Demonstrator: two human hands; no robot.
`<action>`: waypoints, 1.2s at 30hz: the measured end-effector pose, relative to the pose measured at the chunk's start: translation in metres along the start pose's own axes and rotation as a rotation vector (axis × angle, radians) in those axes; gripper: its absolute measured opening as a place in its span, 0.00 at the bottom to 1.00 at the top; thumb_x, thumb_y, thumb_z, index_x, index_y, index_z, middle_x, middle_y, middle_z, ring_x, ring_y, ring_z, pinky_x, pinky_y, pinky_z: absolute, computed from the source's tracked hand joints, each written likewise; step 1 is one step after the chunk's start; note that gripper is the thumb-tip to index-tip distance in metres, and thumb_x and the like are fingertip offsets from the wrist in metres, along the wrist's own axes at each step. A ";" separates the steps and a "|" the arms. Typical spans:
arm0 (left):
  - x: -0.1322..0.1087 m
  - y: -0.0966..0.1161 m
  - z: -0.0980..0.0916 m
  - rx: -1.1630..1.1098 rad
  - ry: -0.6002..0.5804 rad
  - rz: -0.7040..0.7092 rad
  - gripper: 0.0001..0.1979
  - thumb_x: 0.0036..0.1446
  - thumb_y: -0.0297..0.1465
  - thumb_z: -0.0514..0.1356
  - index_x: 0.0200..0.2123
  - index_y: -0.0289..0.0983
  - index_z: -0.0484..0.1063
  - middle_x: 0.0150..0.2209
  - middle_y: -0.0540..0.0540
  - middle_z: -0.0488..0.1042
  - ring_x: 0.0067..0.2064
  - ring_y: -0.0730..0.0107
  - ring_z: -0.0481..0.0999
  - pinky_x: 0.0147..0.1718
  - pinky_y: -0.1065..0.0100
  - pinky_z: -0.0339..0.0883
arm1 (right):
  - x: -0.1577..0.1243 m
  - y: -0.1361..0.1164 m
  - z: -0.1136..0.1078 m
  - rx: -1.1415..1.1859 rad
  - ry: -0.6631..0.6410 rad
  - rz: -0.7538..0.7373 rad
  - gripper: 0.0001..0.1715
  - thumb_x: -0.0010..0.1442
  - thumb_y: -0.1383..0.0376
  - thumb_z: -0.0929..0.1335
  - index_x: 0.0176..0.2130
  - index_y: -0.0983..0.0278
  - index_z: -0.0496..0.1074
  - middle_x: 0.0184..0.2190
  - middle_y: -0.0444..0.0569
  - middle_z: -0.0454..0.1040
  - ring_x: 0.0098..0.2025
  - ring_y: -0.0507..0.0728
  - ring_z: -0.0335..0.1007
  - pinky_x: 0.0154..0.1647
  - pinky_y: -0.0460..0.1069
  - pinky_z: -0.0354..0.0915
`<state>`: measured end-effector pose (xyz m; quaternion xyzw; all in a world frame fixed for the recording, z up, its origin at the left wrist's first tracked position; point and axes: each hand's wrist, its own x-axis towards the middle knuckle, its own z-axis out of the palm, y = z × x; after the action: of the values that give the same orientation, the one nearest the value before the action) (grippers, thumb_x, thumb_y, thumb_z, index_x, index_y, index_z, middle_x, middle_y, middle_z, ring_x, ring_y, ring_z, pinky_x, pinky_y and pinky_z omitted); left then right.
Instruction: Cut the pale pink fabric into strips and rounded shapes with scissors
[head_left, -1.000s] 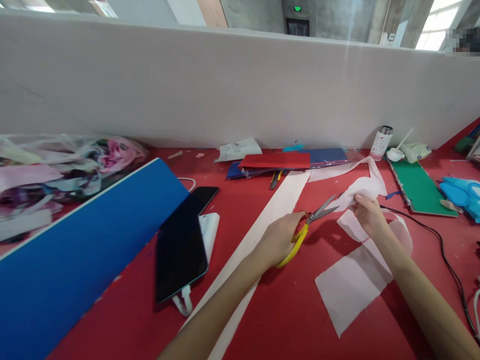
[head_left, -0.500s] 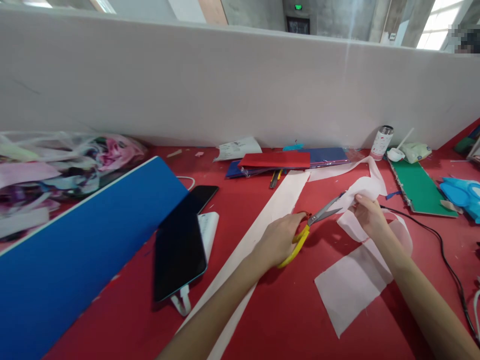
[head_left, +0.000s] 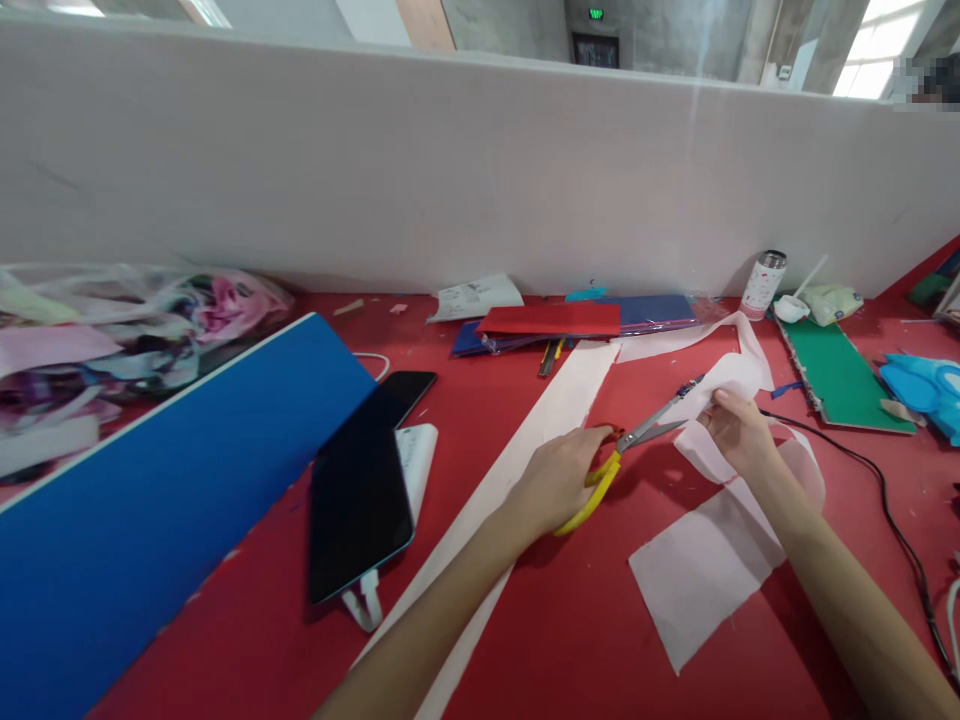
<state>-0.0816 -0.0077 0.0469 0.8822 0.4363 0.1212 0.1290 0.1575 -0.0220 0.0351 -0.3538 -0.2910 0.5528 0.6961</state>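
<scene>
My left hand is closed around the yellow handles of a pair of scissors. Their blades point up and to the right, slightly parted, with an edge of pale pinkish-white fabric strip between them. My right hand pinches that strip just beyond the blade tips, thumb on top. From there the strip runs back across the table and also curls down under my right forearm to a flat, squarish end. Beneath my left forearm lies a long white strip, stretching diagonally across the red table.
To the left are a dark tablet, a white power bank and a blue board. Red and blue packets, a cutter knife and a bottle stand toward the partition. A black cable and green board are right.
The scissor blades have shifted slightly up and right, further along the fabric, and their opening around it looks a little different. My right hand keeps nearly the same place.
</scene>
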 end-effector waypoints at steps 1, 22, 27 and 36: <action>0.000 0.000 0.000 -0.004 -0.002 -0.001 0.19 0.60 0.35 0.49 0.51 0.37 0.67 0.49 0.40 0.75 0.47 0.56 0.75 0.45 0.59 0.68 | 0.000 0.000 0.000 0.014 -0.002 0.002 0.08 0.43 0.63 0.75 0.23 0.58 0.71 0.23 0.40 0.73 0.28 0.52 0.69 0.33 0.46 0.69; 0.000 -0.001 -0.005 -0.068 0.000 0.041 0.19 0.57 0.32 0.51 0.52 0.37 0.68 0.50 0.40 0.75 0.49 0.55 0.76 0.46 0.58 0.69 | 0.005 0.005 -0.004 -0.034 0.030 0.014 0.09 0.41 0.62 0.76 0.23 0.59 0.74 0.23 0.40 0.74 0.26 0.51 0.68 0.29 0.45 0.67; 0.000 -0.001 -0.005 -0.075 0.006 0.029 0.19 0.57 0.32 0.51 0.52 0.38 0.68 0.50 0.41 0.75 0.49 0.55 0.75 0.47 0.58 0.69 | 0.004 0.005 -0.004 -0.052 0.014 0.006 0.09 0.41 0.61 0.76 0.23 0.59 0.73 0.22 0.40 0.73 0.26 0.51 0.68 0.30 0.46 0.67; -0.001 -0.001 -0.001 -0.058 0.022 0.025 0.19 0.59 0.34 0.51 0.51 0.38 0.69 0.49 0.41 0.76 0.47 0.57 0.76 0.46 0.60 0.69 | 0.005 0.006 -0.005 -0.045 0.023 0.005 0.09 0.42 0.61 0.75 0.24 0.59 0.73 0.23 0.40 0.74 0.27 0.50 0.69 0.31 0.46 0.67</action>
<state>-0.0831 -0.0074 0.0477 0.8822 0.4227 0.1450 0.1483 0.1589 -0.0170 0.0275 -0.3765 -0.2944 0.5438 0.6898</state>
